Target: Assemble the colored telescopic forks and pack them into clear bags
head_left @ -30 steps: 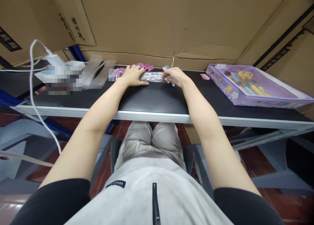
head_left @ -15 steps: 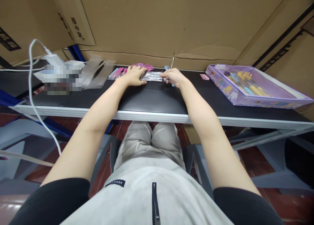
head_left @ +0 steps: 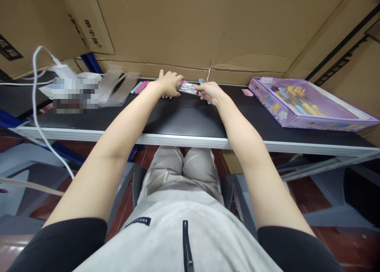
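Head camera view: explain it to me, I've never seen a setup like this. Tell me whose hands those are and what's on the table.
There is no machine here. A person wears one camera on the head, looking forward and down, so you see that person's own arms reaching away from you. The right hand pinches one end of a clear wrapper between its fingers. The left hand spreads at the other end; whether it grips is hidden. On the black table, clear bags and coloured sticks lie to the left. To the right are a pink card and a purple box.
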Motion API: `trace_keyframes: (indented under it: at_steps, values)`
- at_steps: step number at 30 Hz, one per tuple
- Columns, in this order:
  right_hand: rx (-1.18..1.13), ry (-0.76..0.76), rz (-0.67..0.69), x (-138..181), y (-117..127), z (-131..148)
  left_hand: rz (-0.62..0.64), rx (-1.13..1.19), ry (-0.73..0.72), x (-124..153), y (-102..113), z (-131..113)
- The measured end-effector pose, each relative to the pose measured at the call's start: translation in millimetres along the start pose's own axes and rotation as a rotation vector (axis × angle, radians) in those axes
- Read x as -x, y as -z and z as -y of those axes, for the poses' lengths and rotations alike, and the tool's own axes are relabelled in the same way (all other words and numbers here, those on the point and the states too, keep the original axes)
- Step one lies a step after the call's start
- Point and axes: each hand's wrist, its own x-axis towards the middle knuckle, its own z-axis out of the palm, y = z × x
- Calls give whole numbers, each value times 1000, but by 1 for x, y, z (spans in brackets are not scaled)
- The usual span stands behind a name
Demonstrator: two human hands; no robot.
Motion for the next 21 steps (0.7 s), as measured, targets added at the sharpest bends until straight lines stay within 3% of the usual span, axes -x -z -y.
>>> trace_keyframes:
  at_steps: [9,21]
  values:
    - [43,-16,-24,7,-6,4,20,30,41,3,-16,-23]
    - [50,-5,-25,12,-11,6,-59,94,35,9,-29,-25]
